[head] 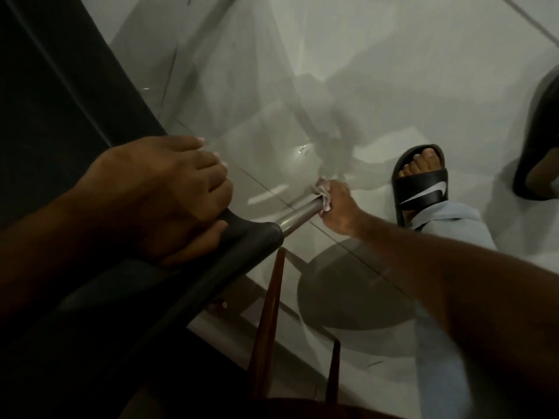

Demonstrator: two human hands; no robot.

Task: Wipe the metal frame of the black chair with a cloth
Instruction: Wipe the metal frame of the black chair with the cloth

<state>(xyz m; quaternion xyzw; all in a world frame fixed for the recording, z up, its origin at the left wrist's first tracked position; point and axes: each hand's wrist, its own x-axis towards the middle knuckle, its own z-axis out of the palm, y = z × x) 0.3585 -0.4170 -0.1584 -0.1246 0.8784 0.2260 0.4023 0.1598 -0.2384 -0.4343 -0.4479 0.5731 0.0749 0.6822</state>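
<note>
low over a pale tiled floor (378, 86), the metal frame (298, 214) of the black chair (60, 122) shows as a short silver tube running out from under a black padded armrest (242, 237) near the middle of the view. a pinkish cloth (323, 193) is bunched around the far end of that tube, held there by the right hand (338, 208), whose grip is closed tight on the cloth and wrapped about the tube. the left hand (169, 189) sits on the near end of the armrest, fingers curled over its top and thumb under its edge, a closed grip on the armrest itself. the two hands are apart, with the bare stretch of tube between them. the chair's dark seat and back fill the left side of the view. below the armrest, two slim reddish-brown wooden legs (267, 328) rise from the lower edge, and a round shadow lies on the tiles beside them. just beyond the right hand, a foot in a black slide sandal (420, 184) with a white mark stands on the floor, a light blue trouser leg (447, 231) above it. a second dark sandal (541, 140) is partly cut off at the right edge. lighting is dim and the picture slightly blurred.
</note>
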